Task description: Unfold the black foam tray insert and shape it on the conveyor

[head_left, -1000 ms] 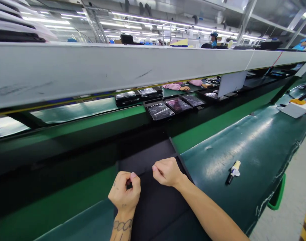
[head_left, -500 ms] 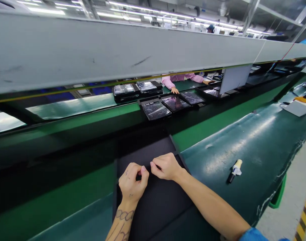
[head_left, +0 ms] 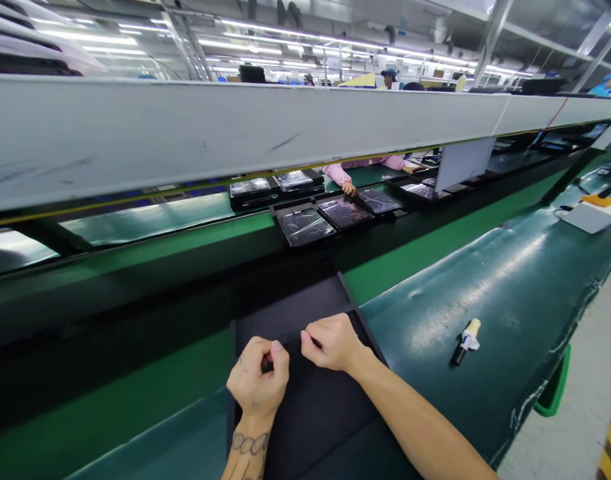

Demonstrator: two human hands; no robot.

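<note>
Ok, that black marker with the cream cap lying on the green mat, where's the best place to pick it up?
Take the black marker with the cream cap by its dark barrel, below the white label near the cap. It lies flat on the green mat, tilted with the cap away, clear space around it. Probably come from above with the right hand, fingers pinching across the barrel.

Both forearms are bare, with no sleeves or gloves in view. The left hand [head_left: 258, 383], at lower centre, carries small dark tattoos. Looping tattoo lines mark its wrist; the right hand [head_left: 332, 341] shows no markings.

Marker [head_left: 465, 342] on green mat [head_left: 505, 280] — glossy trays [head_left: 343, 213] beyond, pink sleeve [head_left: 337, 174].
</note>
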